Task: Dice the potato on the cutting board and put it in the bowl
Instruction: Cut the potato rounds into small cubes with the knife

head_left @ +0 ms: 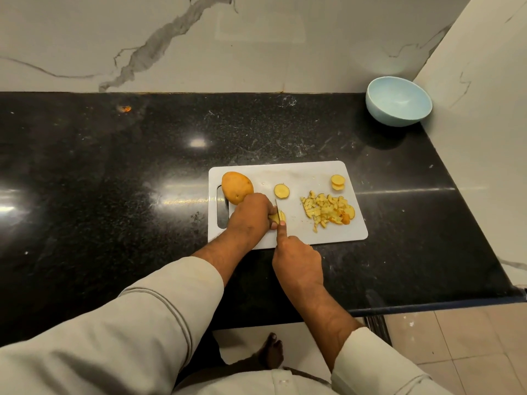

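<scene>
White rectangular plastic cutting board point(308, 172): left hand point(251, 215) pinches a yellow potato slice point(278, 216); right hand point(296, 258) grips a thin steel knife point(276, 203), handle apparently hidden. Diced yellow potato pile point(328, 210) lies right; pale blue round bowl point(399, 102) stands well apart.

One whole potato point(237, 187), three loose slices point(281, 191), one diced pile point(328, 210), one bowl point(398, 101) and one cutting board point(308, 172) are sitting here.

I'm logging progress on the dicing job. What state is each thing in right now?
Whole potato: uncut, lying at the board's left end.
Potato piece: held by the left hand, being cut.
Knife: gripped by the right hand, blade on the piece.
Single slice: flat, not diced.
Two slices: stacked, not diced.
Diced pile: on the cutting board.
Bowl: upright, no potato visible inside.
</scene>
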Demonstrator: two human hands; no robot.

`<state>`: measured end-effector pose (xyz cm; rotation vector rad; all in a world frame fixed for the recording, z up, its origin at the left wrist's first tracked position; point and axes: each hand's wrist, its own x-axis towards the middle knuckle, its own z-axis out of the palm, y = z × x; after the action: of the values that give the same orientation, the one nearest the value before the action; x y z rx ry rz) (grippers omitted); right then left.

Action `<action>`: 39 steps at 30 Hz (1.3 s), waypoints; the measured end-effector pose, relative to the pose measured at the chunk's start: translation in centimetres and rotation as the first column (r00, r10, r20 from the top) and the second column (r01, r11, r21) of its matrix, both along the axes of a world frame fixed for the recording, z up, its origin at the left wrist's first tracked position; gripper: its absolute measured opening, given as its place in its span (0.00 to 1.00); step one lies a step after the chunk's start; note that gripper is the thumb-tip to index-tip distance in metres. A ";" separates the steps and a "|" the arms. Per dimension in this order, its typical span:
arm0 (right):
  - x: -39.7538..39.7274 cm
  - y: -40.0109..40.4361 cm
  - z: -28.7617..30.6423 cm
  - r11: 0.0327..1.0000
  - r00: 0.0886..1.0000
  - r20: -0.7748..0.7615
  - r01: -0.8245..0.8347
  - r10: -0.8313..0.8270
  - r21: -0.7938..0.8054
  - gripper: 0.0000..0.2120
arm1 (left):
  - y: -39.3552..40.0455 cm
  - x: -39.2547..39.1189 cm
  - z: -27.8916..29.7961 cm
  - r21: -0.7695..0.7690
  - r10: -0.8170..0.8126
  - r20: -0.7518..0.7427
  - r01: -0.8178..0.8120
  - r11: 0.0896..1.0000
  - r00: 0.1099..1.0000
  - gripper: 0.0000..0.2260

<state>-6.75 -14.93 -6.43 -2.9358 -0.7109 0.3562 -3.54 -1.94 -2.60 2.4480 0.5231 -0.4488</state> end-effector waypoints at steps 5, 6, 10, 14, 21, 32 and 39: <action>-1.6 -1.7 -0.2 1.000 1.000 -0.030 -0.007 0.007 0.017 0.27 | 0.1 0.2 -1.1 -0.041 0.067 0.023 -0.066 0.997 0.997 0.14; -1.9 -2.1 -0.2 1.000 0.999 -0.038 -0.014 0.014 0.014 0.27 | 0.1 0.1 -1.3 -0.049 0.073 0.030 -0.071 0.996 0.997 0.14; -3.5 -3.6 0.0 0.999 0.998 -0.057 -0.022 0.024 0.025 0.27 | 0.3 -0.7 -1.9 -0.063 0.090 0.129 -0.083 0.995 0.988 0.15; -3.6 -4.7 0.7 0.996 0.999 -0.024 0.038 -0.036 0.081 0.26 | 0.4 -1.2 -2.6 -0.065 0.106 0.205 -0.094 0.993 0.973 0.13; -1.6 -2.0 1.2 0.993 0.999 0.034 0.030 -0.034 0.113 0.25 | 0.6 -0.3 -1.9 -0.025 0.046 0.152 -0.043 0.999 0.987 0.12; -0.2 0.8 0.5 0.997 0.998 0.041 0.034 -0.037 0.075 0.26 | 0.8 0.1 -1.9 0.116 -0.108 0.132 0.093 0.989 0.985 0.04; -0.1 1.2 0.0 0.999 0.997 0.068 -0.033 0.030 0.036 0.26 | 0.5 0.4 -1.8 0.159 -0.084 0.071 0.071 0.985 0.994 0.06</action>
<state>-6.85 -13.75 -6.42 -2.9169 -0.7645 0.2455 -3.13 -1.46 -4.40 2.6320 0.4464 -0.3541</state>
